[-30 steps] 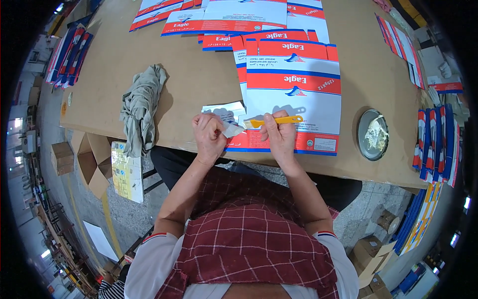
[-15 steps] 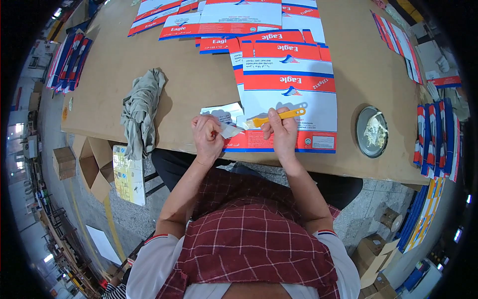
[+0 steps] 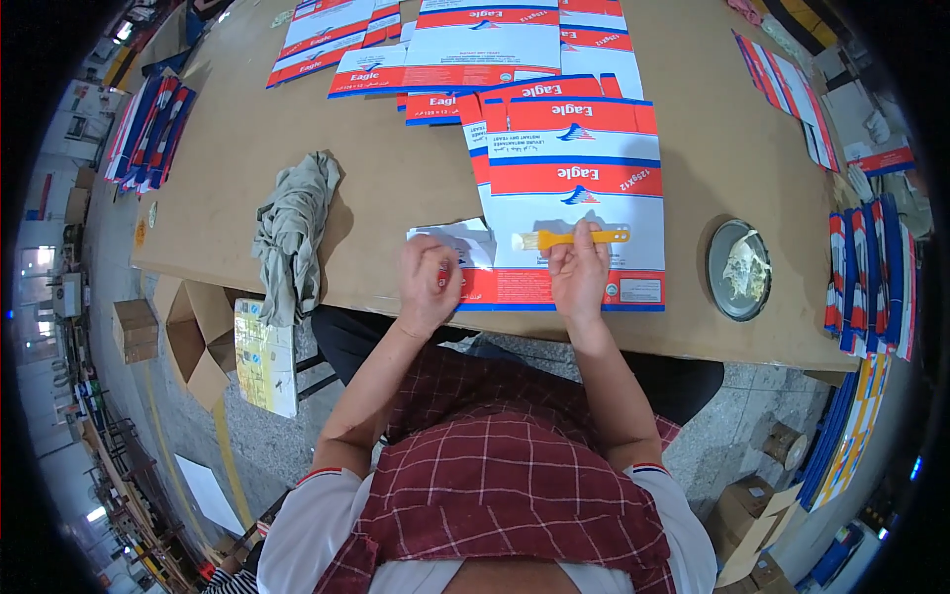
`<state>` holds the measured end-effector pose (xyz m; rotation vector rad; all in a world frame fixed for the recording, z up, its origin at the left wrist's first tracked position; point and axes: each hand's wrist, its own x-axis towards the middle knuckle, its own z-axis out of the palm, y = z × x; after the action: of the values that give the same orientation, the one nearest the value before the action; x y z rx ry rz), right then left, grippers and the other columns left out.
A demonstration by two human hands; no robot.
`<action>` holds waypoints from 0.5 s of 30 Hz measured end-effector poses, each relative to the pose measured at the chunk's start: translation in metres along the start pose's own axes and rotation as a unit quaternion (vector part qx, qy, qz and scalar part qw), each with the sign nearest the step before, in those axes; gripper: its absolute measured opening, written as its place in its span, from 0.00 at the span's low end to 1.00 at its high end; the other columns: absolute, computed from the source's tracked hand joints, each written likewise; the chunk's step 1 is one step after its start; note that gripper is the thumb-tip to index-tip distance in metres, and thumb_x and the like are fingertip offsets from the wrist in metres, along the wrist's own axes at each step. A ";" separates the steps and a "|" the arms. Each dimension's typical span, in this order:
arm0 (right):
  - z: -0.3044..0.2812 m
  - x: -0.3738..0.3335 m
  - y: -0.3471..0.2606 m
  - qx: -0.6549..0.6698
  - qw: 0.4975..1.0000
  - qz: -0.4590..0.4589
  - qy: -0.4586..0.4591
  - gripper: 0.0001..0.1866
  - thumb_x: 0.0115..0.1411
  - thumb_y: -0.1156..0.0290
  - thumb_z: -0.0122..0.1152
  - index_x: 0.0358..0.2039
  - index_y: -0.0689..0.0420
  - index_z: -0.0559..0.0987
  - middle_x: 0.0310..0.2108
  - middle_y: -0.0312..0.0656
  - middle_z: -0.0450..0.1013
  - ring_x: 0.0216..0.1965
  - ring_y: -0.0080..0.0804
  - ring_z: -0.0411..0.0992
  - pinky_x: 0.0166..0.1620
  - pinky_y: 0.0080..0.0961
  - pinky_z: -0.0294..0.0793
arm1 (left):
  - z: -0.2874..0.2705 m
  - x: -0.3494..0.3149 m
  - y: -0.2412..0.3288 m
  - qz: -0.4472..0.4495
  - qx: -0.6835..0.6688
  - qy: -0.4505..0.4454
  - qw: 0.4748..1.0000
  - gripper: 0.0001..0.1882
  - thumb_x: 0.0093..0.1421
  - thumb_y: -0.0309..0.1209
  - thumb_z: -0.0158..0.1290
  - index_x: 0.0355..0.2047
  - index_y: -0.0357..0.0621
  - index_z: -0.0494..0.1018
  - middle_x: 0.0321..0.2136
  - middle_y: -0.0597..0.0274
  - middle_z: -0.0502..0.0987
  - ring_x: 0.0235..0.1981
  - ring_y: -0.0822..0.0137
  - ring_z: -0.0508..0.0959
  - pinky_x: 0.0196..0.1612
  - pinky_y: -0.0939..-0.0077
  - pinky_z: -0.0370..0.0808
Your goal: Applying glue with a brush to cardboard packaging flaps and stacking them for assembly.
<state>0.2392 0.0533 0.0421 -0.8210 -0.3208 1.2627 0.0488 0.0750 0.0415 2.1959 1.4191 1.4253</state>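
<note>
My right hand (image 3: 579, 275) grips a yellow-handled brush (image 3: 606, 236) between thumb and fingers. Its pale bristles point left, above a flat red, white and blue printed carton (image 3: 569, 213) on the near side of the table. My left hand (image 3: 429, 287) is curled at the carton's lower left, beside some small white paper pieces (image 3: 463, 234). Whether anything sits between those curled fingers is hidden. To the right of the carton stands a dark round bowl (image 3: 716, 269) holding a whitish paste (image 3: 749, 265).
More flat printed cartons (image 3: 483, 45) overlap across the far side of the brown table (image 3: 386, 178). A crumpled grey cloth (image 3: 295, 233) lies to the left. Folded carton stacks (image 3: 871, 272) stand at the right, others (image 3: 153, 129) at the far left. Open cardboard boxes (image 3: 193, 342) sit on the floor.
The white paper slip that was in my left hand no longer shows there, and that hand has shifted slightly right. The brush has moved right and turned more level, away from the slip.
</note>
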 end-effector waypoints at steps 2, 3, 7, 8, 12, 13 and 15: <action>-0.001 0.004 0.001 0.045 0.999 -0.001 0.009 0.08 0.62 0.63 0.47 0.29 0.52 0.65 0.14 0.31 0.62 0.15 0.16 0.62 0.25 0.16 0.69 | -0.002 0.004 0.000 0.104 -0.014 -0.192 0.976 0.08 0.44 0.21 0.54 0.28 0.39 0.70 0.29 0.57 0.72 0.35 0.57 0.72 0.38 0.66 0.70; -0.002 0.005 0.001 0.067 0.998 -0.002 0.013 0.09 0.63 0.63 0.46 0.29 0.52 0.64 0.14 0.32 0.61 0.14 0.17 0.61 0.28 0.18 0.69 | -0.001 0.005 -0.001 0.105 -0.016 -0.192 0.976 0.08 0.44 0.21 0.54 0.28 0.39 0.70 0.29 0.57 0.72 0.35 0.57 0.72 0.38 0.66 0.70; -0.009 0.009 0.003 0.059 0.998 0.009 -0.003 0.07 0.63 0.62 0.46 0.31 0.49 0.66 0.13 0.30 0.62 0.16 0.15 0.62 0.32 0.20 0.70 | -0.001 0.012 0.001 0.119 0.042 -0.305 0.944 0.08 0.49 0.23 0.51 0.32 0.37 0.73 0.34 0.56 0.73 0.37 0.58 0.73 0.40 0.67 0.72; -0.009 0.008 0.002 0.071 0.997 0.022 0.017 0.07 0.63 0.62 0.46 0.31 0.49 0.66 0.13 0.30 0.62 0.16 0.15 0.62 0.32 0.21 0.70 | -0.001 0.012 0.001 0.098 0.031 -0.331 0.938 0.09 0.49 0.23 0.52 0.33 0.36 0.73 0.36 0.54 0.74 0.39 0.56 0.73 0.42 0.66 0.72; -0.011 0.009 0.002 0.080 0.997 0.023 0.007 0.06 0.63 0.62 0.45 0.32 0.48 0.66 0.13 0.29 0.63 0.16 0.15 0.62 0.32 0.21 0.70 | -0.013 0.009 0.003 0.134 0.018 -0.357 0.924 0.13 0.52 0.25 0.51 0.38 0.35 0.72 0.41 0.51 0.72 0.45 0.54 0.70 0.49 0.65 0.69; -0.010 0.010 0.002 0.079 0.997 0.023 0.007 0.06 0.63 0.62 0.45 0.32 0.48 0.66 0.13 0.29 0.63 0.16 0.15 0.62 0.32 0.21 0.70 | -0.013 0.007 0.004 0.133 0.018 -0.357 0.924 0.13 0.52 0.25 0.51 0.38 0.35 0.72 0.41 0.51 0.72 0.45 0.54 0.70 0.49 0.65 0.69; -0.009 0.013 0.002 0.079 0.997 0.021 0.010 0.06 0.63 0.62 0.46 0.33 0.48 0.67 0.14 0.29 0.63 0.16 0.15 0.63 0.32 0.20 0.70 | -0.013 0.003 0.005 0.149 0.056 -0.380 0.911 0.15 0.53 0.27 0.51 0.42 0.36 0.71 0.44 0.50 0.71 0.49 0.52 0.68 0.53 0.63 0.65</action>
<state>0.2472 0.0622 0.0315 -0.7075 -0.1860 1.3002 0.0422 0.0704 0.0528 2.6724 0.9191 0.4080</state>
